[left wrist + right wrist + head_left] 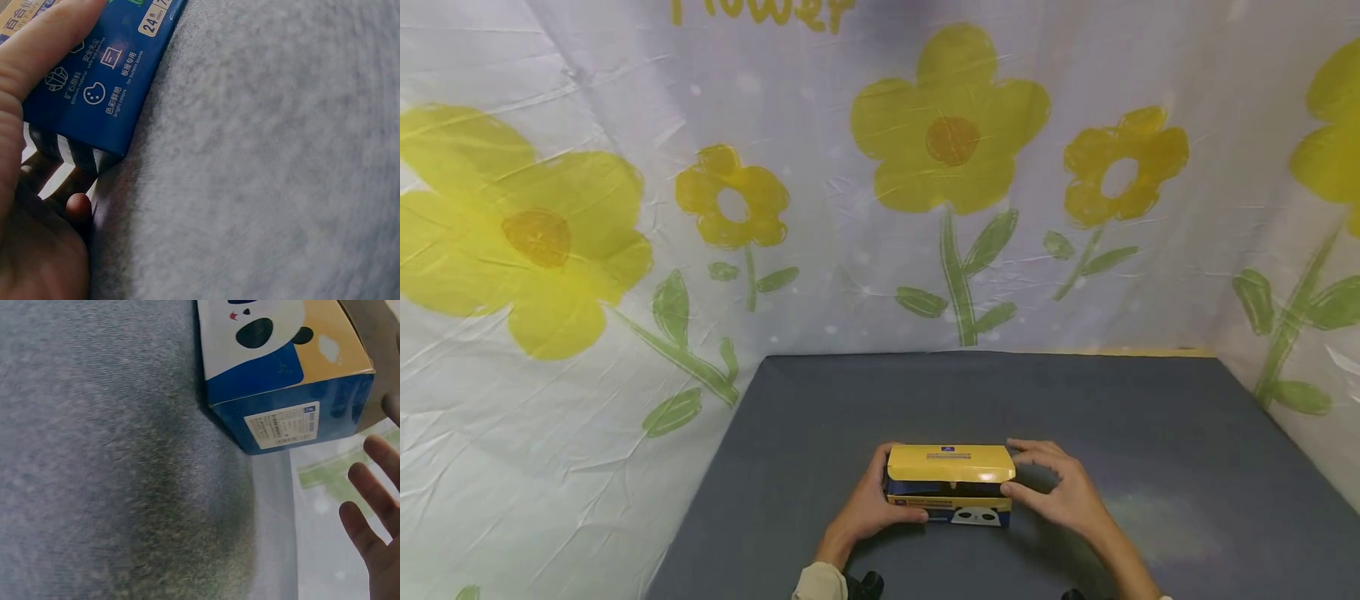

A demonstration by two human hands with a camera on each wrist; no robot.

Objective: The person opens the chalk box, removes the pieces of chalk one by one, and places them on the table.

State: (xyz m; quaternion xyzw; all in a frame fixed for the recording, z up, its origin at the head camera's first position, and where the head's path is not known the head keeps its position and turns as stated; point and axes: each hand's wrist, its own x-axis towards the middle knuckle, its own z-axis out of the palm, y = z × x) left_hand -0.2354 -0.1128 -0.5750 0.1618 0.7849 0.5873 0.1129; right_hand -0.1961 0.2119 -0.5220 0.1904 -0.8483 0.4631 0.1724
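**Steadying a box, lid flap raised**

Sitting near the front edge of the grey tabletop [1150,433], roughly midway between its left and right edges: a yellow and blue box [948,492] with a panda face on its front panel. Standing partly lifted along the top: the yellow lid flap [950,463], hinting at an opening or closing step in hand, though which of the two is hard to tell.

Gripping the left end of the box: the left hand [867,507], thumb lying along the front face and fingers curled round the far side, as the left wrist view shows with the blue panel pressed against the palm. Hovering at the right end: the right hand [1060,487], fingers relaxed and spread, thumb reaching toward the front corner; in the right wrist view the fingertips [369,506] standing apart from the box end, grasping nothing.

Judging from this, calling next for the right hand closing in on the flap or the box end while the left keeps the box from sliding.

Both forearms coming in low from the front edge, wrists bent inward toward the box.
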